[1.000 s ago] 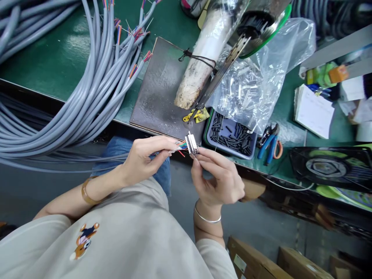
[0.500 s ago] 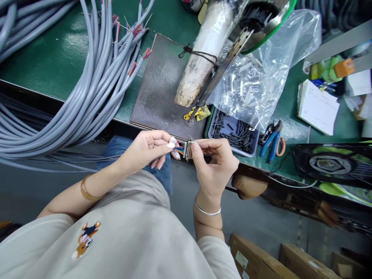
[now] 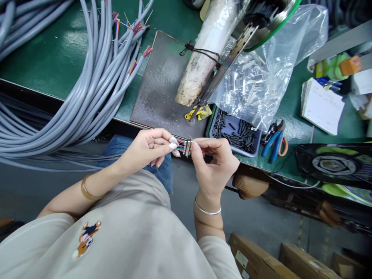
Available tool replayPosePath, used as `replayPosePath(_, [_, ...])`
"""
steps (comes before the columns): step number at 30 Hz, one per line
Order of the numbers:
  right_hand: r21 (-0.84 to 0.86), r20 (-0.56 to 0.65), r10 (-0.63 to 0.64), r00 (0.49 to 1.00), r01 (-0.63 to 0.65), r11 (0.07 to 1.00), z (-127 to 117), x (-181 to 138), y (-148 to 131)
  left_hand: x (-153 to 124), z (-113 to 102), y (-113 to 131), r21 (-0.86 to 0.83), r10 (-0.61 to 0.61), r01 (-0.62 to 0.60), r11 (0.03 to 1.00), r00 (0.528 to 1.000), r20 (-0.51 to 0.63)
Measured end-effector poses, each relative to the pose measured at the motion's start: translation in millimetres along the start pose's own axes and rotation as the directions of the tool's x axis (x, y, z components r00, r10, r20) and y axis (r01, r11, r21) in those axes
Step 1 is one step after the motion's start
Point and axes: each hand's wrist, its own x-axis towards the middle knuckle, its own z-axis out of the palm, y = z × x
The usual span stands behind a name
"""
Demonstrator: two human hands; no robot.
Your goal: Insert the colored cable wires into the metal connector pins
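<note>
Close to the bench's front edge, my right hand (image 3: 213, 161) pinches a metal multi-pin connector (image 3: 188, 148) between thumb and fingers. Thin coloured wires (image 3: 181, 145) run into the connector's pin side. My left hand (image 3: 158, 147) is closed around these wires just left of the connector; its fingertips hide where they leave the cable. A thin bare strand sticks up at the connector's top. Behind the hands lies a dark board (image 3: 164, 77) with small metal bits on it.
Grey cables (image 3: 95, 85) with stripped ends pile at the left. A soldering-iron-like metal arm (image 3: 223, 66) and a white wrapped roll (image 3: 200, 58) overhang the board. Right of it are a tray (image 3: 258, 149) of black sleeves, a plastic bag (image 3: 279, 73), blue-handled cutters (image 3: 271, 145) and a fan (image 3: 334, 164).
The connector has turned slightly between my fingers, and the wires show at a different angle. Both hands keep their hold. The view has shifted a little, moving the bench items on the right.
</note>
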Motion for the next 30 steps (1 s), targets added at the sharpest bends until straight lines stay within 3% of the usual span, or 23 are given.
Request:
replayPosePath(4, [-0.014, -0.010, -0.111, 0.994, 0.111, 0.994, 0.2, 0.8, -0.4, -0.6, 2.6, 0.5, 0.079, 0.106, -0.101, 0.992, 0.993, -0.059])
replayPosePath(8, [-0.135, -0.018, -0.260, 0.965, 0.256, 0.957, 1.3, 2.8, -0.1, 1.9, 2.0, -0.1, 0.103, 0.144, -0.136, 0.985, 0.987, -0.077])
replayPosePath(13, [-0.137, 0.009, -0.235, 0.972, 0.234, 0.963, 4.5, 4.0, 3.6, 5.6, -1.8, -0.4, 0.070, 0.138, -0.133, 0.989, 0.988, -0.072])
replayPosePath(19, [-0.050, -0.076, -0.192, 0.978, 0.188, 0.981, 9.7, 0.6, 10.1, 3.5, -6.2, -5.2, 0.104, 0.199, -0.193, 0.976, 0.979, -0.049])
replayPosePath(24, [-0.078, -0.131, -0.254, 0.958, 0.246, 0.966, 11.8, -1.3, 14.3, 0.5, -7.2, -9.8, 0.142, 0.248, -0.242, 0.960, 0.968, -0.032])
replayPosePath(30, [-0.040, -0.159, -0.224, 0.961, 0.221, 0.975, 17.1, -4.8, 19.6, 2.9, -2.4, -3.6, 0.151, 0.184, -0.170, 0.974, 0.979, -0.087])
